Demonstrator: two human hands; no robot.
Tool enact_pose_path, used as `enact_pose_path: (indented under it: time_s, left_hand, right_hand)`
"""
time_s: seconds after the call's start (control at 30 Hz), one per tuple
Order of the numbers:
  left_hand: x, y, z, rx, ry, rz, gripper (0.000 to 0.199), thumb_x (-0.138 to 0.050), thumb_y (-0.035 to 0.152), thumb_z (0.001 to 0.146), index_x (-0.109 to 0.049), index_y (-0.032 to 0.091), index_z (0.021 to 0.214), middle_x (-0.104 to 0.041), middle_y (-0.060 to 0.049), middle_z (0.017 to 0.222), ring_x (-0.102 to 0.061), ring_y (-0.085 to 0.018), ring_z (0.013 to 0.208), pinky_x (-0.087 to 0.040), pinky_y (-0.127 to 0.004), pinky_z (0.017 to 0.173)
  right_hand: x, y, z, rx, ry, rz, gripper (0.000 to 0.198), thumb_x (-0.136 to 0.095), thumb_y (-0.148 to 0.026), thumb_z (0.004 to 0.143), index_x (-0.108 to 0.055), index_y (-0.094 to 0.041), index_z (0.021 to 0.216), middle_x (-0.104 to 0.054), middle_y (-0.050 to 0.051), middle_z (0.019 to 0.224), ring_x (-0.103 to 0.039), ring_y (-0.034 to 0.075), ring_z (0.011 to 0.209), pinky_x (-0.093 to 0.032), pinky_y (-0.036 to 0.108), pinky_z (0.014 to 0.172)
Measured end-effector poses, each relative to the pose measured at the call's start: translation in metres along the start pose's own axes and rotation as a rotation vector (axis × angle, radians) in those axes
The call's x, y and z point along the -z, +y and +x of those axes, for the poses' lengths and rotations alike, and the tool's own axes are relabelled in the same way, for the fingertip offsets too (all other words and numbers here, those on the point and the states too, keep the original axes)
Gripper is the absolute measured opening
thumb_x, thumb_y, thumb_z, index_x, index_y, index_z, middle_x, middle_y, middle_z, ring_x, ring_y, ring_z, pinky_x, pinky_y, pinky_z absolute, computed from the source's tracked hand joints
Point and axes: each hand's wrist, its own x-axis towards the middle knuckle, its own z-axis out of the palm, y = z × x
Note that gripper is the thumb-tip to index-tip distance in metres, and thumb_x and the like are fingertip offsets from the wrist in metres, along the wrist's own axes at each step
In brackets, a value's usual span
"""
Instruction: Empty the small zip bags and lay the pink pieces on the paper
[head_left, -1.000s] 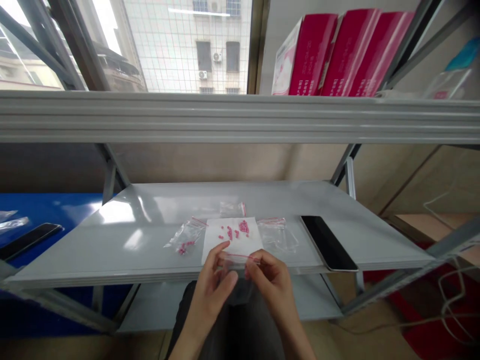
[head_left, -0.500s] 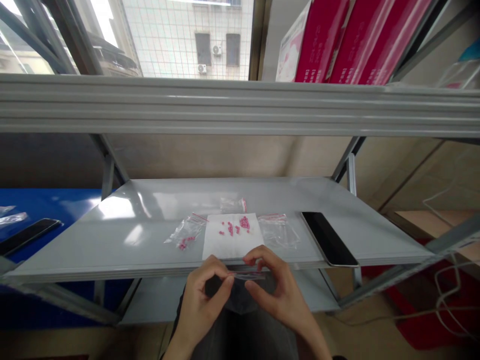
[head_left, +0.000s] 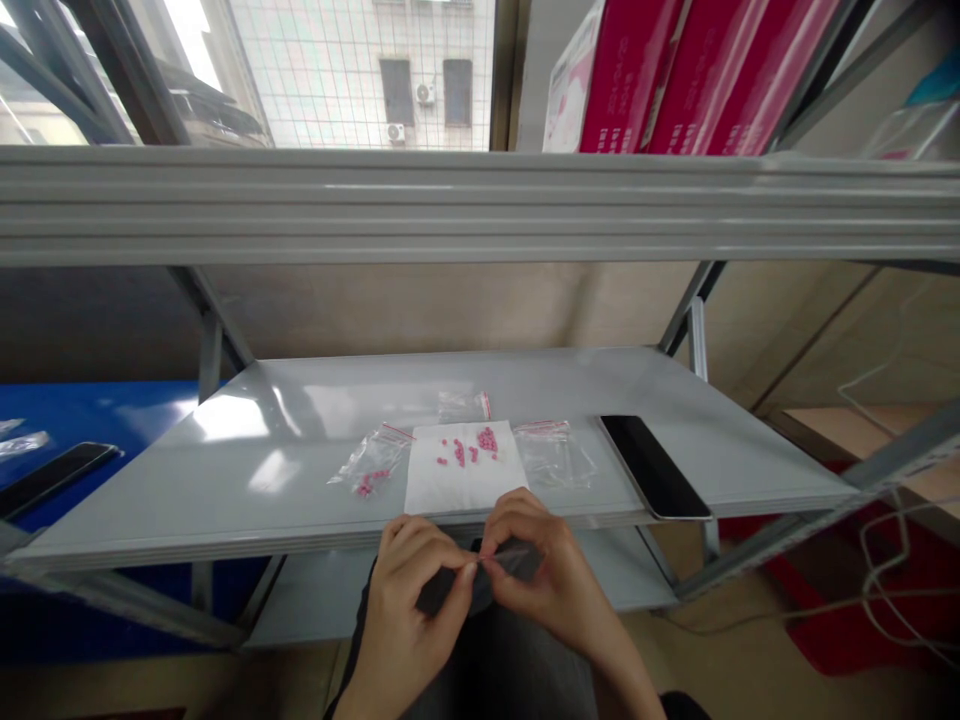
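Just in front of the shelf's edge, my left hand (head_left: pixel 424 590) and my right hand (head_left: pixel 541 570) pinch a small clear zip bag (head_left: pixel 516 556) between thumb and forefinger, fingertips nearly meeting. Most of the bag is hidden by my fingers. Beyond them, a white paper sheet (head_left: pixel 442 492) lies on the grey shelf, with several small pink beads (head_left: pixel 487 440) on it in loose clusters. Left of the paper, another zip bag (head_left: pixel 382 450) has pink beads inside. One flat zip bag (head_left: pixel 555 455) lies to the right, and a smaller one (head_left: pixel 461 405) behind the paper.
A black phone (head_left: pixel 652 467) rests on the right of the shelf (head_left: pixel 187 490). Another dark phone (head_left: pixel 56 478) lies on a blue surface (head_left: pixel 142 400) at left. A grey beam (head_left: pixel 450 205) crosses overhead, with pink boxes (head_left: pixel 675 80) above it. White cables (head_left: pixel 885 590) hang at right.
My right fingers have closed onto the zip bag beside my left fingertips; before, they were apart around it. The view has shifted slightly.
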Motion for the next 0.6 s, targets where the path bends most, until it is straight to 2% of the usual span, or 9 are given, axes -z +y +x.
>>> enact_pose_path:
  time_s: [0.17,0.4,0.6]
  left_hand:
    - [0.002,0.001,0.001,-0.004,0.024,0.005,0.014,-0.061,0.009,0.086,-0.059,0.021,0.08,-0.062,0.002,0.072,-0.058,-0.016,0.071,-0.039,-0.035,0.076]
    - [0.007,0.004,0.002,-0.022,0.026,0.019,0.014,-0.061,0.01,0.086,-0.06,0.022,0.079,-0.064,0.002,0.071,-0.059,-0.018,0.071,-0.04,-0.037,0.078]
    - [0.012,0.006,0.003,-0.029,0.069,0.023,0.014,-0.059,0.01,0.086,-0.06,0.023,0.081,-0.063,0.001,0.071,-0.059,-0.019,0.072,-0.041,-0.037,0.078]
  right_hand:
    - [0.005,-0.004,0.001,-0.001,-0.007,-0.009,0.02,-0.064,0.0,0.071,-0.062,-0.02,0.071,-0.063,-0.001,0.073,-0.057,0.017,0.078,-0.043,0.03,0.073]
    - [0.015,-0.009,-0.002,-0.013,-0.044,-0.015,0.014,-0.067,-0.008,0.081,-0.064,-0.02,0.075,-0.064,0.0,0.077,-0.058,0.018,0.081,-0.043,0.031,0.075]
    - [0.011,-0.009,-0.005,0.053,0.063,-0.217,0.015,-0.064,-0.009,0.087,-0.064,-0.021,0.078,-0.064,0.0,0.076,-0.056,0.018,0.079,-0.038,0.035,0.079]
